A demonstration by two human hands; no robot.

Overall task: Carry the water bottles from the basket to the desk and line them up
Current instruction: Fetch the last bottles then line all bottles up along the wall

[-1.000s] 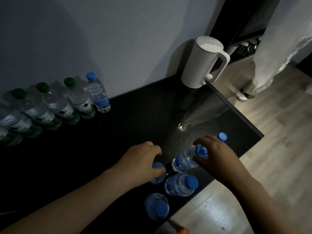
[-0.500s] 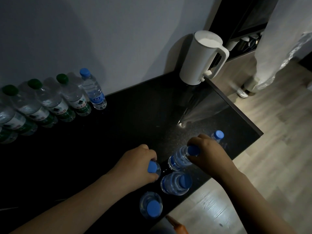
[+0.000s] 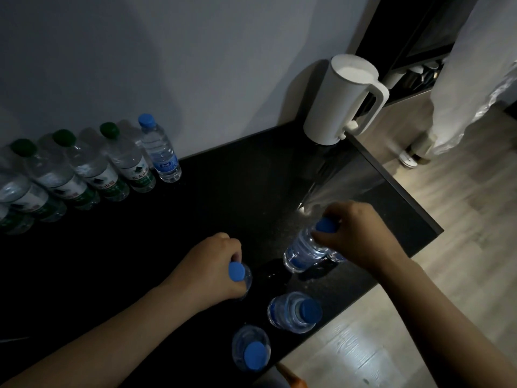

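My left hand [image 3: 208,271] grips the neck of a blue-capped water bottle [image 3: 237,272] near the front of the black desk [image 3: 223,197]. My right hand [image 3: 355,233] holds another blue-capped bottle [image 3: 303,249] by its cap and neck, tilted. Part of a further bottle [image 3: 335,256] shows under that hand. Two more blue-capped bottles [image 3: 293,312] [image 3: 251,351] stand by the desk's front edge. Against the wall at left stands a row of green-capped bottles [image 3: 92,166] ending with one blue-capped bottle [image 3: 161,149]. The basket is not in view.
A white kettle [image 3: 344,99] stands at the desk's back right corner. Wooden floor [image 3: 461,247] lies to the right, with a white hanging cloth [image 3: 472,65] and a dark shelf unit behind. Something orange [image 3: 291,378] peeks below the desk edge.
Both hands have moved left and back with their bottles. The right-hand bottle has shifted away from the front pair; the bottle behind the right hand is now mostly covered.
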